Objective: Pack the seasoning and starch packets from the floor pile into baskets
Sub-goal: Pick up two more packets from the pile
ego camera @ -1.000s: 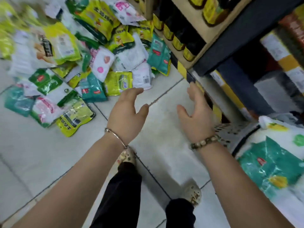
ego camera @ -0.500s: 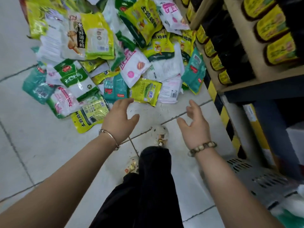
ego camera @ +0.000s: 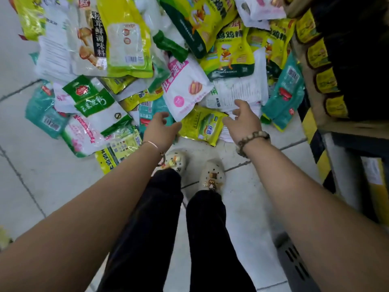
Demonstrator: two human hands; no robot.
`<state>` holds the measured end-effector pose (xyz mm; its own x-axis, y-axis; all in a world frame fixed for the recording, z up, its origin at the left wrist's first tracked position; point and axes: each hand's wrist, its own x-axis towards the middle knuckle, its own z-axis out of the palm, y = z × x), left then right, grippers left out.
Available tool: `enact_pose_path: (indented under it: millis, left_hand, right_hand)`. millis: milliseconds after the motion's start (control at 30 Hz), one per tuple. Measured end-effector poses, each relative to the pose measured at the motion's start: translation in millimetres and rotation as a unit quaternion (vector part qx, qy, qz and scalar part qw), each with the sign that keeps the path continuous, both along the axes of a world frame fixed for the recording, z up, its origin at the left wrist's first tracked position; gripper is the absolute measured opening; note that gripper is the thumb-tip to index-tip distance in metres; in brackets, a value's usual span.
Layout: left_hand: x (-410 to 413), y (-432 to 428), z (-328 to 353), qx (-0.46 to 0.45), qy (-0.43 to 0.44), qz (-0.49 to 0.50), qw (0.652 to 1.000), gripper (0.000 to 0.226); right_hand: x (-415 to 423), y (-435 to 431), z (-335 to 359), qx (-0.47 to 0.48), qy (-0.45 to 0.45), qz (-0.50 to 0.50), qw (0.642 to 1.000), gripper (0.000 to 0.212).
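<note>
Most packing looks undone to us: the packet pile [ego camera: 126, 49] heaps the far floor, and our left hand [ego camera: 162, 131] and right hand [ego camera: 242, 121] reach, spread and empty, over its near edge.

Both arms reach forward, left hand [ego camera: 161, 131] and right hand [ego camera: 244, 121] loosely spread, holding nothing

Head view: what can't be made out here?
- Basket: only a slotted corner shows; right arm and frame edge hide the rest.
- Pile: top cut off by frame edge; lower packets buried.
- Right hand: contact with white packet unclear.
- Shelf bottles: labels blurred.
</note>
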<state>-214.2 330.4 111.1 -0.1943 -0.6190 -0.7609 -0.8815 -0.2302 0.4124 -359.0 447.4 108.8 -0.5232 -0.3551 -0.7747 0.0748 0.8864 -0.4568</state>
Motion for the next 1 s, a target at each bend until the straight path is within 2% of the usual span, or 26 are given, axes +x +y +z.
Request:
enact_pose_path:
  millis: [233, 300, 367, 400, 433, 533, 600, 667, 700, 800, 867, 933, 967, 1000]
  left_hand:
    - [-11, -42, -82, 0.000, -0.020, 0.001, 1.000, 0.052]
    - [-15, -50, -100, 0.001, -0.019, -0.002, 1.000, 0.052]
    - [-17, -57, -115, -0.003, -0.010, 0.007, 1.000, 0.050]
    - [-17, -60, -121, -0.003, -0.004, 0.019, 1.000, 0.049]
    - [-18, -63, -126, -0.002, 0.004, 0.035, 0.999, 0.047]
    - [-18, -70, -137, 0.010, 0.025, 0.084, 0.996, 0.044]
    - [-17, -72, -138, 0.043, 0.054, 0.144, 0.987, 0.040]
    - [-14, -70, -135, 0.082, 0.085, 0.215, 0.970, 0.032]
    - [-12, -68, -133, 0.103, 0.087, 0.244, 0.960, 0.028]
    - [-3, -63, -128, 0.248, 0.094, 0.337, 0.903, 0.034]
    - [3, -57, -123, 0.355, 0.113, 0.355, 0.857, 0.042]
    - [9, -43, -121, 0.397, 0.119, 0.352, 0.839, 0.037]
    - [11, -35, -118, 0.404, 0.121, 0.355, 0.835, 0.031]
    - [14, -27, -116, 0.401, 0.123, 0.364, 0.832, 0.025]
  right_hand:
    - [-4, -55, -80, 0.003, -0.051, -0.057, 0.997, 0.067]
    - [-7, -75, -99, 0.007, -0.078, -0.133, 0.988, 0.083]
    - [-7, -96, -118, 0.023, -0.114, -0.274, 0.955, 0.102]
    - [-7, -105, -129, 0.033, -0.139, -0.322, 0.936, 0.104]
    - [-4, -112, -132, 0.033, -0.162, -0.335, 0.928, 0.097]
    - [-2, -130, -132, 0.013, -0.170, -0.321, 0.932, 0.033]
    - [-2, -128, -125, 0.027, -0.129, -0.302, 0.944, 0.018]
    - [1, -118, -116, 0.023, -0.050, -0.294, 0.954, 0.015]
    - [4, -111, -112, 0.009, -0.054, -0.314, 0.948, 0.017]
    - [20, -78, -100, -0.024, -0.139, -0.382, 0.913, 0.036]
    - [35, -48, -94, -0.032, -0.212, -0.431, 0.877, 0.026]
    - [51, -23, -85, -0.055, -0.292, -0.502, 0.812, 0.011]
    - [57, -12, -83, -0.075, -0.315, -0.514, 0.794, 0.008]
    - [62, -5, -77, -0.090, -0.326, -0.504, 0.794, 0.005]
